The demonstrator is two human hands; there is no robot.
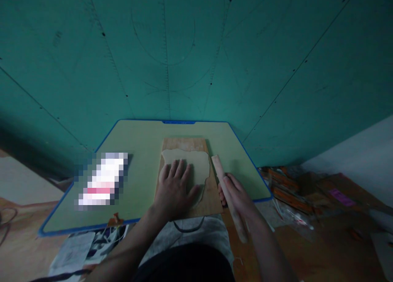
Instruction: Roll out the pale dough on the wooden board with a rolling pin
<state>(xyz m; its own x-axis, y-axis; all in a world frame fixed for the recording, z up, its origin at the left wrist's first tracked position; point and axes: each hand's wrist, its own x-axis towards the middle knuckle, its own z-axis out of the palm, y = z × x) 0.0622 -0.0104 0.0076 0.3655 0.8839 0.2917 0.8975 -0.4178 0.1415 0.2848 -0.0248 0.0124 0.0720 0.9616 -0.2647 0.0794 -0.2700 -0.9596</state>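
A flat, pale sheet of dough or clay (199, 163) with a ragged edge lies on a wooden board (184, 143); which material it is I cannot tell. My left hand (176, 183) rests flat on this sheet, fingers spread. To the right of the board, my right hand (235, 190) is wrapped around a wooden rolling pin (223, 179). The pin is held slantwise, its far end close to the board's right edge and its near end beside my forearm.
Under the board is a pale green table (138, 143) with a blue rim. A blurred-out bright rectangle (104, 179) lies on its left side. Behind rises a green wall (184, 69). Wooden pieces and boxes (285, 188) sit on the floor at right.
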